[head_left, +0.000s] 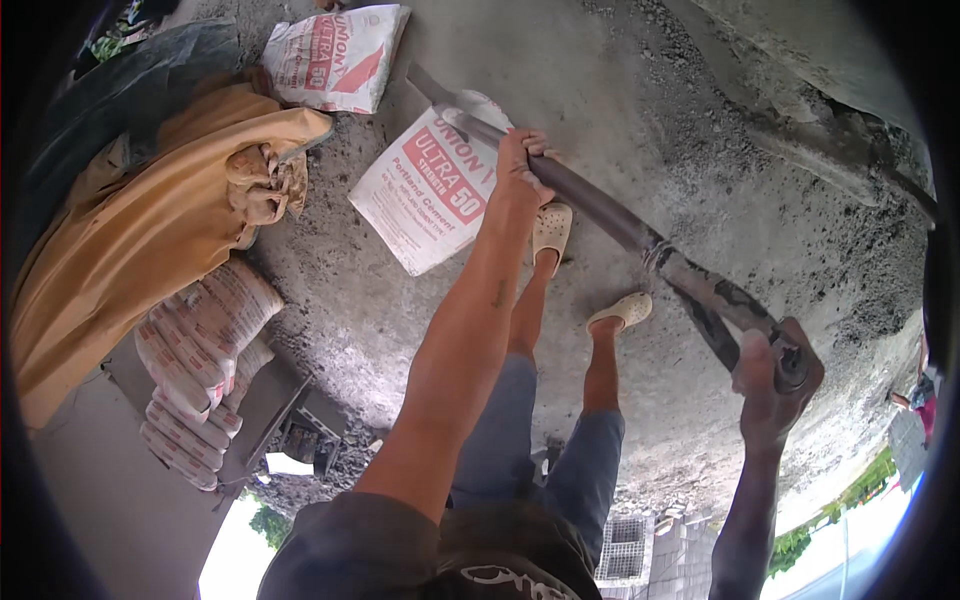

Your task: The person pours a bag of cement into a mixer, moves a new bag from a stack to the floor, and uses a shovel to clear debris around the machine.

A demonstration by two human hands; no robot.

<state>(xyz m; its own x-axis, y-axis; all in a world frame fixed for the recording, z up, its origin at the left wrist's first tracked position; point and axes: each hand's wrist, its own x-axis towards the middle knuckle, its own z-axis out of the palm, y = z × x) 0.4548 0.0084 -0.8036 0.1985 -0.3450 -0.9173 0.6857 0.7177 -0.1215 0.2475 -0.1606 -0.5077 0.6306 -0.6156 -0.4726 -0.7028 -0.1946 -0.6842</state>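
A shovel (605,215) slants across in front of me, its blade at the far left and its split handle at the near right. My left hand (524,168) is closed round the shaft close to the blade. My right hand (780,385) is wrapped around the grip at the handle's end. Below the blade, a white and red cement bag (415,205) lies flat on the ground. The blade is seen nearly edge-on and overlaps the bag's far corner; whether it touches the bag I cannot tell.
Another cement bag (335,60) lies at the far left. An orange-brown tarp (170,210) covers a pile on the left, beside stacked bags (205,330). Loose gravel (690,70) lies along the far right of the grey ground (740,210). My feet wear pale clogs (625,312).
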